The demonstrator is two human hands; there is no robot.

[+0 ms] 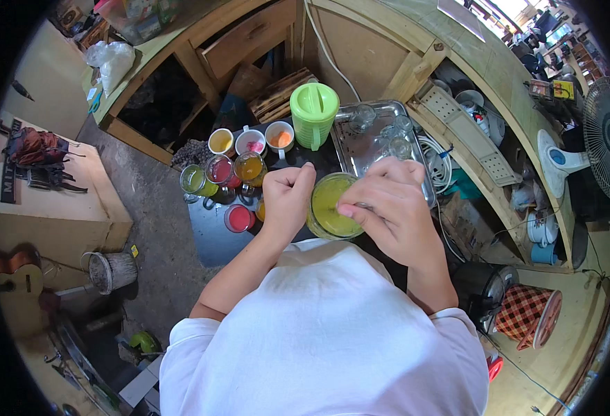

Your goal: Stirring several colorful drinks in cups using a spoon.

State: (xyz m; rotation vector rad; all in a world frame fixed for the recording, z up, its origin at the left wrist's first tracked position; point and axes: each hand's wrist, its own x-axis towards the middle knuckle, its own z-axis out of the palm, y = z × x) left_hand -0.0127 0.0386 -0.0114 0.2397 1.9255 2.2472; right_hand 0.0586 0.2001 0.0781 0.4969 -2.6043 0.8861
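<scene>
In front of my white shirt stands a large glass jug (pixel 331 200) of yellow-green liquid. My left hand (pixel 287 200) is curled in a fist at its left side, thumb up, as around a handle; the handle itself is hidden. Over the rim, my right hand (pixel 388 208) pinches a thin metal utensil (pixel 365 206), perhaps a spoon, that dips into the liquid. To the left, several glass mugs hold coloured drinks: green (pixel 196 182), red (pixel 222 170), orange (pixel 250 169) and a nearer red one (pixel 240 218). Behind them are three white cups with yellow (pixel 221 141), pink (pixel 251 142) and orange (pixel 279 136) contents.
A lidded green plastic pitcher (pixel 314 112) stands behind the jug. To its right, a metal tray (pixel 357 148) bears several clear glasses (pixel 400 147). Everything rests on a low dark table (pixel 209 239). Wooden shelving (pixel 492 156) curves around the right; a bucket (pixel 111 273) sits on the floor left.
</scene>
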